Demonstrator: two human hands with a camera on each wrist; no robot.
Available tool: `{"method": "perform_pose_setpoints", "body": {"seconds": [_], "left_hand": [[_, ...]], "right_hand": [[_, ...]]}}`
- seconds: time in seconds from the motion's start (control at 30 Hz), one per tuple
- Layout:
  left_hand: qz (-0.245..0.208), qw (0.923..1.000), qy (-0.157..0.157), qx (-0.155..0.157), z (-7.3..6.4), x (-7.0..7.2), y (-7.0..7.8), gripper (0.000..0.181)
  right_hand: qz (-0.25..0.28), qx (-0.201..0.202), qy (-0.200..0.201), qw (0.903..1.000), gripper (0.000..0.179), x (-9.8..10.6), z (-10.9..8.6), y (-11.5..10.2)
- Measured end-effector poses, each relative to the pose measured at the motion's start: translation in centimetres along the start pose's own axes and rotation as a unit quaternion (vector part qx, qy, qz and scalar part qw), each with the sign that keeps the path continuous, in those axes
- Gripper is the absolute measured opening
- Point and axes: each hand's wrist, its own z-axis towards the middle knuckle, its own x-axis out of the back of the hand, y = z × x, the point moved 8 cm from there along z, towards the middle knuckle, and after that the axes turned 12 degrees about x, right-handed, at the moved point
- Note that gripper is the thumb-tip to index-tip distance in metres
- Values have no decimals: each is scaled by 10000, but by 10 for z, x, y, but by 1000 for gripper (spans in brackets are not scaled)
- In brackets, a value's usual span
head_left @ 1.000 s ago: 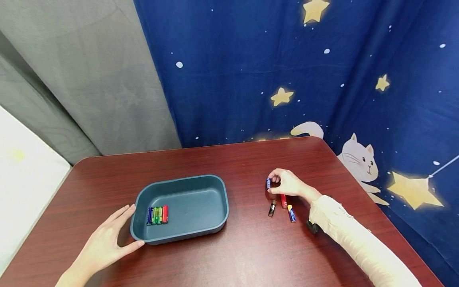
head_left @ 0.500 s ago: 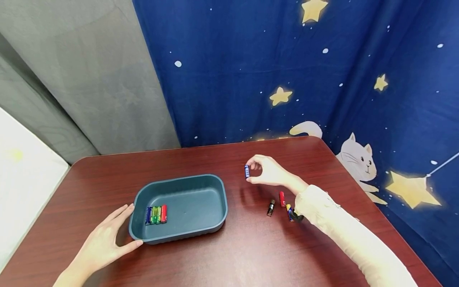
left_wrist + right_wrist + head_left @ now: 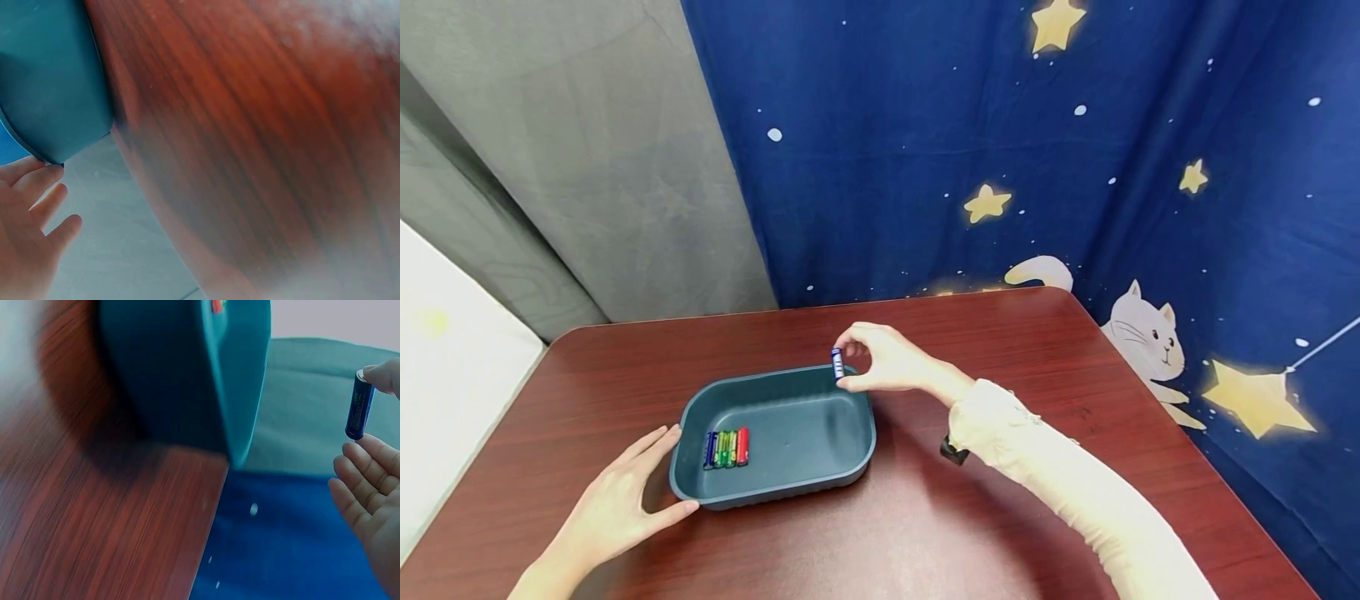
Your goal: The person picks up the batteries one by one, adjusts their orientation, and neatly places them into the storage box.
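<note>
My right hand [image 3: 887, 360] pinches a blue battery [image 3: 838, 364] by its two ends, thumb at one end and a fingertip at the other. It hovers over the back right corner of a dark teal tray [image 3: 797, 446]. In the right wrist view the same battery [image 3: 360, 405] is held apart from the tray wall. At the tray's left end lie several batteries side by side: dark blue [image 3: 710, 450], green [image 3: 726, 449] and red [image 3: 742, 447]. My left hand [image 3: 613, 500] has its fingers spread, fingertips and thumb touching the tray's left end.
The tray stands on a reddish-brown wooden table [image 3: 1000, 333]. A starry blue curtain [image 3: 880, 167] and a grey curtain [image 3: 587, 150] hang behind it. My right sleeve [image 3: 1060, 475] covers the spot where loose batteries lay. A black object [image 3: 953, 451] shows under that wrist.
The right hand has lifted the blue battery from beside the loose ones and carried it left to above the tray's edge. My left hand stays in place.
</note>
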Motion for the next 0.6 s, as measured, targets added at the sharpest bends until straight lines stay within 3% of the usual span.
{"method": "perform_pose_setpoints", "body": {"seconds": [0.23, 0.6], "left_hand": [[17, 10000, 55, -13, -1, -1, -1, 91], [18, 10000, -20, 20, 2, 1, 0, 92]], "right_hand": [[178, 82, -353, 9992, 39, -29, 31, -19], [10, -95, -959, 9953, 43, -73, 63, -37]]}}
